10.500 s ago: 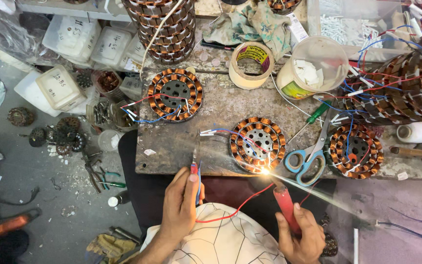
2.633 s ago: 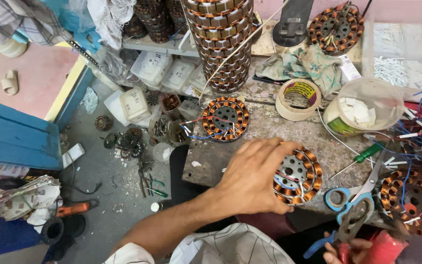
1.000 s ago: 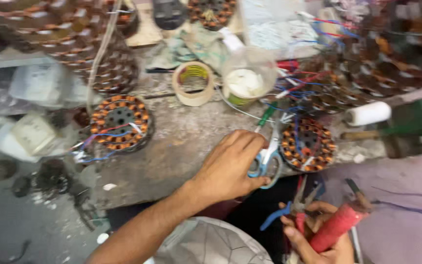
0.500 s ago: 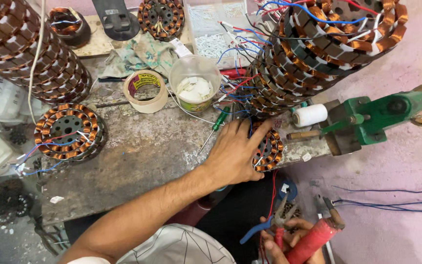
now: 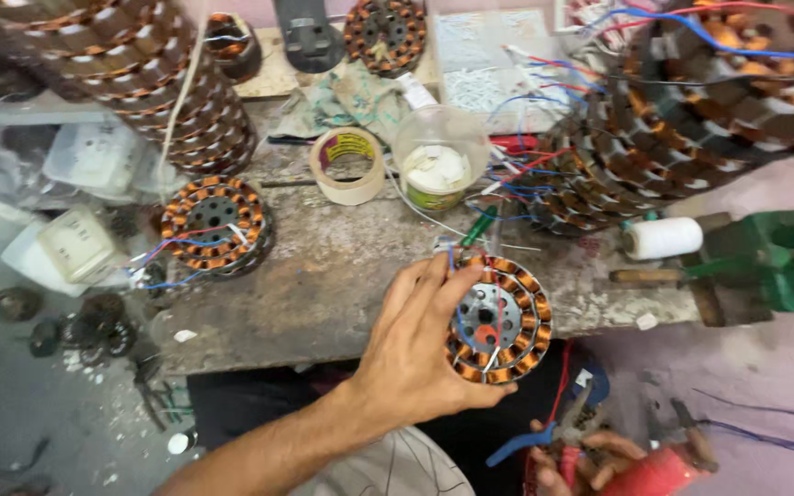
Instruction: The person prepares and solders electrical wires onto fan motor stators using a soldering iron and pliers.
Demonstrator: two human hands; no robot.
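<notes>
My left hand (image 5: 420, 354) grips a round copper-wound stator (image 5: 500, 320) by its left rim, holding it face-up just over the near edge of the worn workbench (image 5: 323, 285). Thin red and blue leads cross its grey hub. At the bottom right my right hand (image 5: 599, 459) holds a red-handled tool (image 5: 650, 473) together with blue-handled scissors (image 5: 544, 432), low in front of my lap.
A second stator (image 5: 213, 220) with loose wires lies at the bench's left. A tape roll (image 5: 349, 163) and a plastic cup (image 5: 434, 165) stand behind. Tall stacks of stators rise at the back left (image 5: 130, 73) and right (image 5: 691, 129). A white thread spool (image 5: 662, 237) and a green vice (image 5: 774, 262) are at the right.
My left hand has pulled the stator from the bench's right part toward me and turned its face up. The view has swung back left. My right hand stays low with its tools.
</notes>
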